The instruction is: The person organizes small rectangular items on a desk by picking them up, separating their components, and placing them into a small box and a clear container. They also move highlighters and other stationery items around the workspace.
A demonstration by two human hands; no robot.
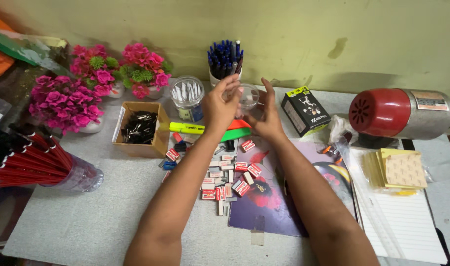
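Head view: in the upper middle of the frame both hands are raised above a grey table [87, 216], and between them sits a small clear plastic cup [248, 96]. The left hand [219, 106] is at the cup's left side, its fingers [231, 83] curled and slightly spread, the tips touching the cup's rim. The right hand [269, 116] stands just right of the cup with fingers straight, close together and pointing up; whether its palm actually presses the cup's wall cannot be told. The cup shows partly through the gap between the two hands, its lower part hidden behind them.

Just below the hands lie a yellow highlighter [185, 128] and a green and orange wedge-shaped piece [237, 130]. Lower in the centre, many small red and white boxes [225, 180] are scattered, some on a purple flowered folder [269, 197]. Behind the hands stands a cup of blue pens [225, 59]; left of that a clear jar [186, 96] and a cardboard box of black binder clips [140, 128]. Pink artificial flowers [67, 101] fill the upper left, red pencils [33, 162] the left edge. At right are a black carton [306, 111], a red and silver appliance [400, 113], yellow sticky notes [397, 170] and a lined pad [402, 226].
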